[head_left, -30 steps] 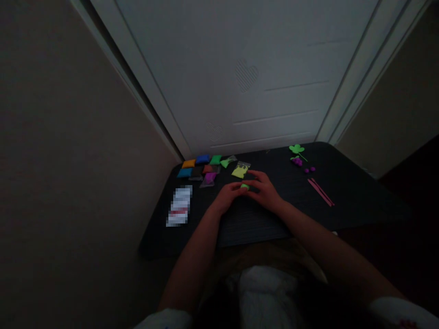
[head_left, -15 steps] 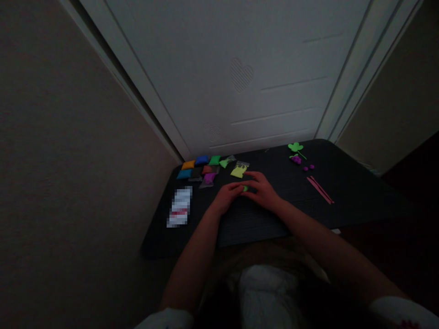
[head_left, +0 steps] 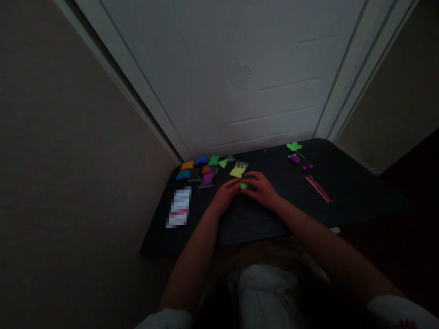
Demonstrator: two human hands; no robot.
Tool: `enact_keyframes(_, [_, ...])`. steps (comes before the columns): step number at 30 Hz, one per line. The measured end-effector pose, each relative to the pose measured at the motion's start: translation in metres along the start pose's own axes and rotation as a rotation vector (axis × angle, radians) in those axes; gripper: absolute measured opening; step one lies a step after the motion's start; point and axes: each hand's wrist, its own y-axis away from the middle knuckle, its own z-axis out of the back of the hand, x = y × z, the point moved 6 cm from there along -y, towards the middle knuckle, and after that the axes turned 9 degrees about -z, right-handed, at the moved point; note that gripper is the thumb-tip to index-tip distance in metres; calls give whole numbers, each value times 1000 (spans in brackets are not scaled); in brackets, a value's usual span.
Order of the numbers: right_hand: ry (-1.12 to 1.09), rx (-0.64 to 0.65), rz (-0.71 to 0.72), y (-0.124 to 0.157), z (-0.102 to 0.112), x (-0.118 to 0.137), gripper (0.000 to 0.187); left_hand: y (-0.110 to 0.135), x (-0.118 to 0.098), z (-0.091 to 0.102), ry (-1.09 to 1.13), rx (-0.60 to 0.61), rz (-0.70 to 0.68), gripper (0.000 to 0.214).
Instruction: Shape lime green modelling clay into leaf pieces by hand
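Observation:
A small piece of light green modelling clay [head_left: 243, 186] is pinched between the fingertips of both hands, just above or on the dark table [head_left: 254, 224]. My left hand [head_left: 226, 194] closes on it from the left, its fingers together. From the right, my right hand [head_left: 261, 188] grips it with bent fingers, the index finger arched over the top. The clay's underside is hidden by the fingers. Right behind the hands lies a clear bag of yellow clay [head_left: 238, 170].
Several bags of coloured clay, one of them orange [head_left: 187, 165], lie at the back left, with a blurred white packet [head_left: 179, 208] in front. At the right are a green clay flower [head_left: 294, 146], purple clay balls [head_left: 294, 159] and pink tools [head_left: 318, 189]. A white door [head_left: 212, 91] stands behind.
Both hands stay together around the green clay, and a bit more of it shows between the fingers. The fingertips have shifted slightly. The whole view has moved a little.

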Motion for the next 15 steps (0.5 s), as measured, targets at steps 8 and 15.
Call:
enact_keyframes(8, [229, 236, -34, 4, -13, -11, 31, -6, -4, 32, -77, -294, -98, 34])
enact_keyframes(15, [187, 251, -60, 9, -9, -6, 28, -7, -1, 31, -300, -266, -111, 31])
